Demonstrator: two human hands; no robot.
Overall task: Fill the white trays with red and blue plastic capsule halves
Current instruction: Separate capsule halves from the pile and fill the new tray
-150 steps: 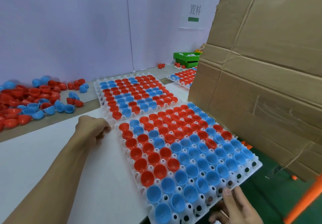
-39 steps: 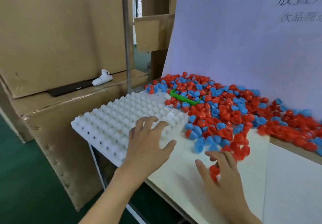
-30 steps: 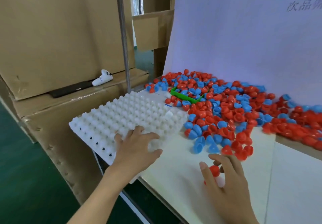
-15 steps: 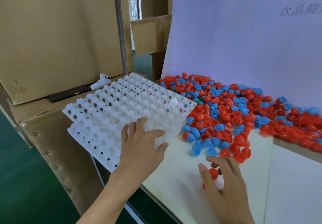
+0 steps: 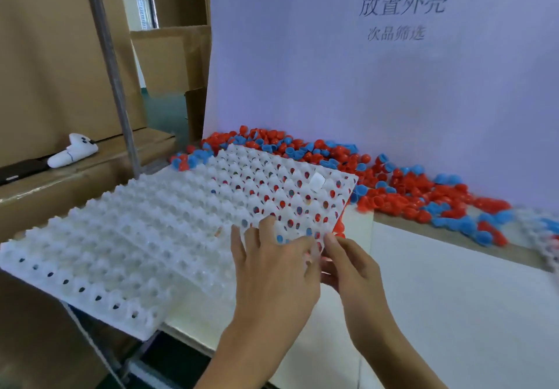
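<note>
An empty white tray (image 5: pixel 287 183) is raised and tilted, its far edge up, over the pile of red and blue capsule halves (image 5: pixel 408 192); capsule colours show through its holes. My left hand (image 5: pixel 272 270) grips the tray's near edge, fingers spread on top. My right hand (image 5: pixel 348 267) pinches the near right corner beside it. Below and to the left, more white trays (image 5: pixel 121 252) lie stacked at the corner of the white table (image 5: pixel 453 298), overhanging its edge.
A white wall panel (image 5: pixel 332 86) with printed characters backs the pile. Cardboard boxes (image 5: pixel 45 55) and a metal pole (image 5: pixel 112 71) stand at the left, with a small white toy (image 5: pixel 74 152) on a box ledge. A blurred tray (image 5: pixel 544 237) with capsules shows at the right edge.
The top tray has come off the stack and moved right, over the capsule pile. My right hand left the table and took the tray's near corner next to my left hand.
</note>
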